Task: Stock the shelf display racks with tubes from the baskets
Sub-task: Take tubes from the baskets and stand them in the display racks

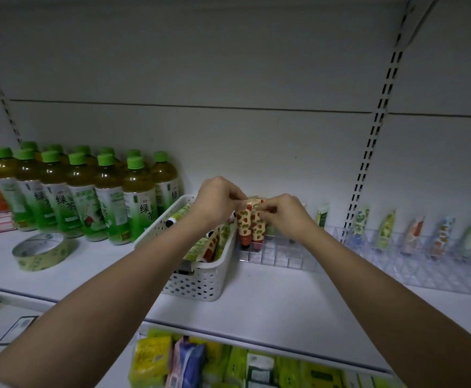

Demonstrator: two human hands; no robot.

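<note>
Two strawberry-print tubes (250, 224) stand cap-down, side by side, at the left end of a clear display rack (284, 254). My left hand (217, 201) pinches the crimped top of the left tube. My right hand (281, 212) pinches the top of the right one. Just left of the rack sits a white perforated basket (200, 281) holding several more tubes (210, 246), lying flat. Further right, several tubes (385, 229) stand spaced out in a second clear rack (438, 268).
Green tea bottles (88, 197) crowd the back left of the white shelf (256, 303). A roll of tape (44, 250) lies in front of them. Packaged goods (200, 362) fill the shelf below. Slotted uprights (374, 141) run up the back wall.
</note>
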